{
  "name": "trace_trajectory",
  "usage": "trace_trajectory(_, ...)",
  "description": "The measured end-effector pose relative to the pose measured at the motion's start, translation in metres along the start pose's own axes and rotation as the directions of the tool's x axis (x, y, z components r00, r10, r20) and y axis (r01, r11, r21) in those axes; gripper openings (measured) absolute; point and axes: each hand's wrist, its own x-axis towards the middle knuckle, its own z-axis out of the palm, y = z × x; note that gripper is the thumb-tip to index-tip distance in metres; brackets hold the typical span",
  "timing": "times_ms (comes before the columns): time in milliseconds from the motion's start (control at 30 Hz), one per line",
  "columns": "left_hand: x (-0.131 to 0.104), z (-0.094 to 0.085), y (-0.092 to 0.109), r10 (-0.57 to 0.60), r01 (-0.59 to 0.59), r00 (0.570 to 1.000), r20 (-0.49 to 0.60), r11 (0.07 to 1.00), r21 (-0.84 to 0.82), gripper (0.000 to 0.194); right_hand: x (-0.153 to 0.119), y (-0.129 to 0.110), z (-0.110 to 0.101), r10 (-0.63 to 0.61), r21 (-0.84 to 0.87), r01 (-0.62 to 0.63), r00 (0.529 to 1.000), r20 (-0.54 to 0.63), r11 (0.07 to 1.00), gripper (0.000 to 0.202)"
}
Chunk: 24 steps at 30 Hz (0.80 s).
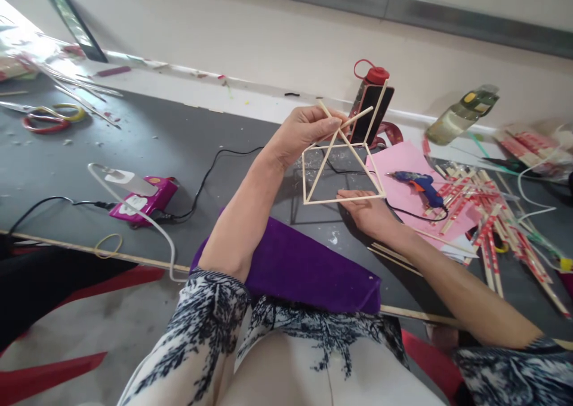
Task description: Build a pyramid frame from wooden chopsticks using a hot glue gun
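A frame of thin pale wooden sticks (331,145) is held up over the grey table. Its base is a rectangle, two sticks cross above it, and one more stands up at the back right corner. My left hand (311,128) pinches the frame where the slanted sticks cross. Below the frame's front stick, near its right end, my right hand (364,210) has its fingers stretched out, the fingertips at the stick. Whether they press on it is hard to tell. To the right, a blue glue gun (418,184) lies on pink paper (396,155).
A red-capped bottle (377,74) with a phone (373,114) before it and a clear bottle (463,114) stand at the back. Wrapped chopsticks (496,215) lie right. Left are a purple power strip (145,203), cables and scissors (49,120). Purple cloth (308,268) covers the front edge.
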Motion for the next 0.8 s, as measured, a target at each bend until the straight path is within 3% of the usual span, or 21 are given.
trace_trajectory(167,-0.002,0.006,0.001,-0.025,0.023,0.999,0.042,0.999,0.046,0.017,0.003,0.053,-0.002,0.093,-0.01,-0.093,0.995,-0.033,0.996,0.032)
trace_trajectory(300,-0.004,0.01,0.0,-0.033,0.025,0.995,0.094,0.996,0.084,0.017,0.01,0.082,-0.007,0.297,0.303,-0.246,0.945,-0.135,0.921,0.026)
trace_trajectory(400,-0.004,0.012,-0.001,-0.017,0.009,0.994,0.109,0.997,0.079,0.018,0.006,0.088,-0.014,0.552,0.676,-0.318,0.819,-0.157,0.665,0.023)
trace_trajectory(467,-0.004,0.014,-0.002,-0.009,0.002,0.995,0.101,0.998,0.068,0.018,0.002,0.085,-0.02,0.668,0.861,-0.296,0.741,-0.066,0.413,0.024)
trace_trajectory(500,-0.004,0.015,-0.002,-0.009,0.003,0.996,0.089,0.998,0.062,0.018,0.001,0.083,-0.022,0.688,0.915,-0.272,0.726,-0.009,0.299,0.027)
trace_trajectory(567,-0.004,0.016,-0.002,-0.014,0.011,0.999,0.05,0.999,0.051,0.019,0.002,0.075,-0.027,0.662,0.963,-0.235,0.744,0.091,0.132,0.038)
trace_trajectory(700,-0.004,0.018,-0.002,0.002,-0.003,1.0,0.013,1.0,0.023,0.019,0.014,0.056,-0.03,0.541,0.974,-0.205,0.811,0.225,-0.098,0.062)
trace_trajectory(800,-0.004,0.018,-0.001,0.022,-0.022,1.0,0.017,1.0,0.02,0.018,0.024,0.046,-0.029,0.494,0.968,-0.157,0.837,0.235,-0.195,0.044)
